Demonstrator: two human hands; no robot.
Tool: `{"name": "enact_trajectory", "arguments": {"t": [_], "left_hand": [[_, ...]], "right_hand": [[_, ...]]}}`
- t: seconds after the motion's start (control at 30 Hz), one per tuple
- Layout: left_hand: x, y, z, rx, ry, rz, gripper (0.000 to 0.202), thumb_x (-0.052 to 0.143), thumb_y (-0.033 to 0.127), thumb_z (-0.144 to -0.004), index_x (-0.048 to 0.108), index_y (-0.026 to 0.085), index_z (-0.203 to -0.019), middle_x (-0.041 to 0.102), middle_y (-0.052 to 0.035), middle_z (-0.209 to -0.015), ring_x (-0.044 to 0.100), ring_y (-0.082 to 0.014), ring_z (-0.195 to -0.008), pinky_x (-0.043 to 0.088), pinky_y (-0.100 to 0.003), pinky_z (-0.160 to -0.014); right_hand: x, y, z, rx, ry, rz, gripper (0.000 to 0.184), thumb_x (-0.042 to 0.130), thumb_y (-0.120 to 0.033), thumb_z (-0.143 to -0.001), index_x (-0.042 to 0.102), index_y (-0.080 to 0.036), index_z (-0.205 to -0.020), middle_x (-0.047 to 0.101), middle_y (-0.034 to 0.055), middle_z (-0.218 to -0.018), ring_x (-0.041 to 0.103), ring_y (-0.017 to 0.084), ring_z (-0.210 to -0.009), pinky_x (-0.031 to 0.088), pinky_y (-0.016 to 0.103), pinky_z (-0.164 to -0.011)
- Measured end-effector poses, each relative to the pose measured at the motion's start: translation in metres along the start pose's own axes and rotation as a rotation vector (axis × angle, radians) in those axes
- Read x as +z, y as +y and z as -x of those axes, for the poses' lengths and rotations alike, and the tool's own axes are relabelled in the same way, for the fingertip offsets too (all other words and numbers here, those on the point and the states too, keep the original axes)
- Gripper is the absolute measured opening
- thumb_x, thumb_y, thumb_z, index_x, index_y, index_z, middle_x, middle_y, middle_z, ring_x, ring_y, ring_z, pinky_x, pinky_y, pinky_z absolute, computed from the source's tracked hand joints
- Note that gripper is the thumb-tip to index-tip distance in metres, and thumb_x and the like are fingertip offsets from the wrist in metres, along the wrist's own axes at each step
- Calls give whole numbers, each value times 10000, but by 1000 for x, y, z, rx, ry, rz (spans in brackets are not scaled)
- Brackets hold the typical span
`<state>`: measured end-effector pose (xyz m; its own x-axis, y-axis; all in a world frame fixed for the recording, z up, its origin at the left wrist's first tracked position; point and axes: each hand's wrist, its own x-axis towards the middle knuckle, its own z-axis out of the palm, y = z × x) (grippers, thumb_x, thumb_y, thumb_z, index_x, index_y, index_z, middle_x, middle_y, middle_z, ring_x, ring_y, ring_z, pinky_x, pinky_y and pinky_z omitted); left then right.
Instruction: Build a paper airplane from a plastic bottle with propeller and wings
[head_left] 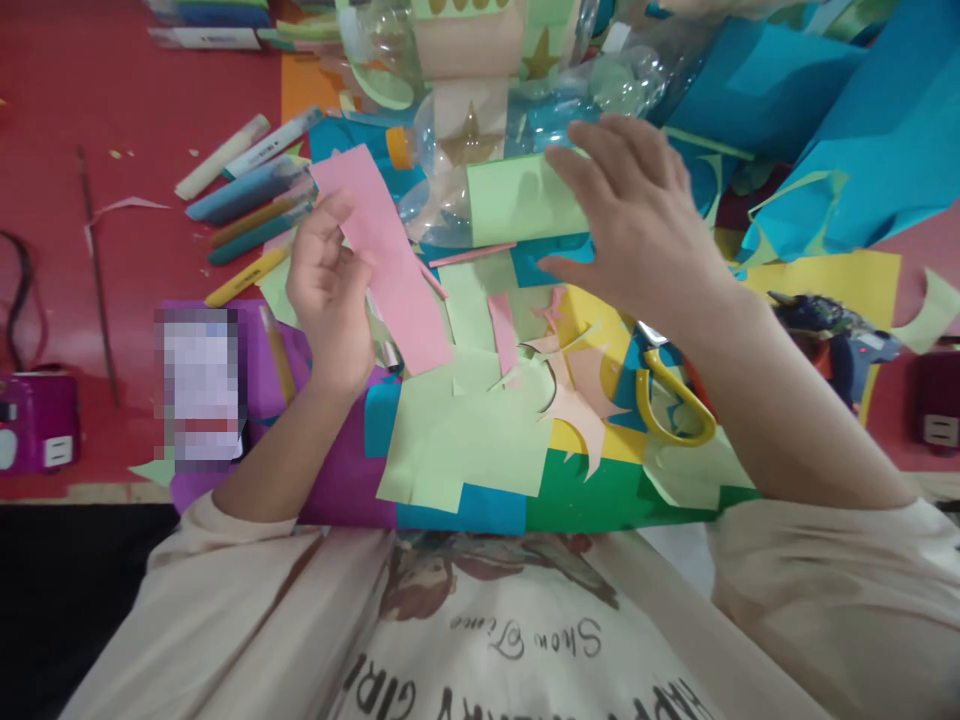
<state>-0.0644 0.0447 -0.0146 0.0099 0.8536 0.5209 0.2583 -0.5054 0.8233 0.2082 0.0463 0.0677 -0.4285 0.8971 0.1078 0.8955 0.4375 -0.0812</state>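
Note:
My left hand [330,290] is closed on a long pink paper strip [386,260], holding it up tilted over the paper pile. My right hand [637,225] has its fingers spread and rests on a clear plastic bottle [450,170] lying on its side, wrapped with a light green paper band [517,200]. The fingers press the green band against the bottle. Below both hands lie light green sheets [465,430] and peach star offcuts [577,390] on coloured paper.
Yellow-handled scissors [671,400] lie under my right forearm. Markers and glue sticks [247,200] lie on the red table at the left. A glue gun [840,335] sits at the right, blue sheets [825,130] at the back right, more clear bottles [390,50] behind.

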Motion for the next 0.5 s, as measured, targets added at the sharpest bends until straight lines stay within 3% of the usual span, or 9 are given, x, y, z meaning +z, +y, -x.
{"name": "enact_trajectory", "arguments": {"t": [0.1, 0.23, 0.37, 0.5], "left_hand": [[-2, -1, -4, -22, 12, 94, 466, 598, 589, -838, 541, 365, -1242, 581, 124, -1307, 499, -157, -1291, 451, -346, -1080], [-6, 3, -10, -25, 11, 104, 497, 599, 605, -832, 520, 357, -1255, 586, 127, -1306, 483, -175, -1315, 430, -368, -1111], [-6, 10, -11, -31, 5, 15, 464, 571, 587, -871, 493, 337, -1254, 585, 152, -1277, 509, -146, -1269, 507, -318, -987], [2, 21, -4, -65, -54, -30, 382, 641, 489, -870, 525, 374, -1216, 590, 122, -1291, 608, -92, -1025, 526, -225, -648]], "right_hand": [[3, -9, -22, -5, -102, 34, 762, 721, -301, -790, 365, -50, -1415, 463, 193, -1443, 377, 363, -1380, 251, 556, -1139], [-5, -6, -21, 81, -114, 22, 584, 657, -241, -838, 443, -63, -1351, 534, 173, -1347, 482, 331, -1280, 327, 516, -1103], [-22, 6, 15, 35, -29, 65, 474, 616, -275, -867, 497, -115, -1296, 574, 177, -1300, 520, 341, -1228, 414, 530, -1028], [-28, 13, 63, -136, 177, 66, 379, 564, -292, -891, 502, -162, -1241, 640, 167, -1156, 606, 329, -1105, 524, 496, -891]]}}
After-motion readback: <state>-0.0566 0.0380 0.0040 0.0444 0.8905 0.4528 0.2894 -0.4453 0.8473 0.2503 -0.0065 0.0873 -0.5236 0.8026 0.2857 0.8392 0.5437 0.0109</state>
